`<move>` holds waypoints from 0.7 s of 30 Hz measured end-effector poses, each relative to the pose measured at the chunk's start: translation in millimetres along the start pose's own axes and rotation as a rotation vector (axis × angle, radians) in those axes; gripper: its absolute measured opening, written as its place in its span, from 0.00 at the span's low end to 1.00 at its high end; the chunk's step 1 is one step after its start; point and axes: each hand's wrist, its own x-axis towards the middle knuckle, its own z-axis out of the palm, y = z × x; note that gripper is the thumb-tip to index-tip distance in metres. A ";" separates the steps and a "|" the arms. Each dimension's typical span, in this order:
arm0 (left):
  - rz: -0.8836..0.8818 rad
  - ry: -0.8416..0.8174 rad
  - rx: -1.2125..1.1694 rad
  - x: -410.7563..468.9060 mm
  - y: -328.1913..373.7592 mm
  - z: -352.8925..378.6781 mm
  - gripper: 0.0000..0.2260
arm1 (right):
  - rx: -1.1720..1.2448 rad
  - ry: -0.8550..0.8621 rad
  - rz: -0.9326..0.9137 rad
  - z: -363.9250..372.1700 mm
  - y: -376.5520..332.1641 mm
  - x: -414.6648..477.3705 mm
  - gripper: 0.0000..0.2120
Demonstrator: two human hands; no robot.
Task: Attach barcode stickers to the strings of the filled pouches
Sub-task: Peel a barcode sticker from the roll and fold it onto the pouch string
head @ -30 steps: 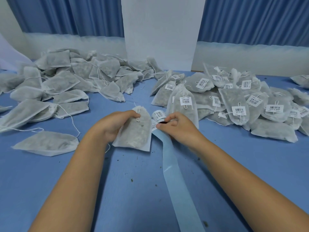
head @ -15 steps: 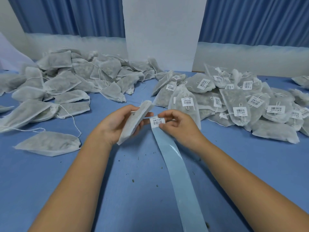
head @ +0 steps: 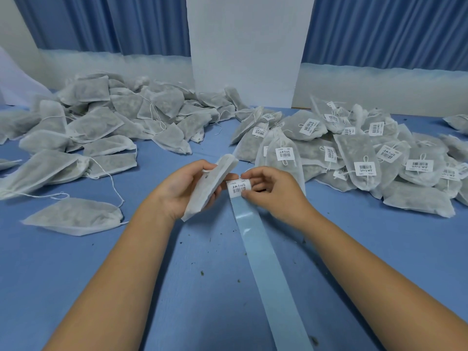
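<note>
Left hand in a curl round pouch, right hand in a pinch on barcode sticker

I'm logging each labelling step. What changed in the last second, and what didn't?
The left hand turned the pouch from face-on to edge-on. The barcode sticker, earlier curled at the end of the liner strip, now lies flat facing the camera, pinched by the right hand beside the pouch. Both grips, the unlabelled pile, labelled pile and strip stayed.

Your right hand covers the barcode sticker's right end; the backing strip leaves the near edge; far labels are unreadable.
</note>
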 end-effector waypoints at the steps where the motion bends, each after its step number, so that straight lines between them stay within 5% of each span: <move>1: 0.004 0.000 0.003 -0.3 0.3 -0.5 0.19 | 0.012 0.003 0.006 -0.4 -0.5 0.2 0.12; 21: 0.032 0.012 0.004 -4.2 0.4 10.4 0.24 | -0.347 0.205 -0.243 1.2 4.3 -2.3 0.06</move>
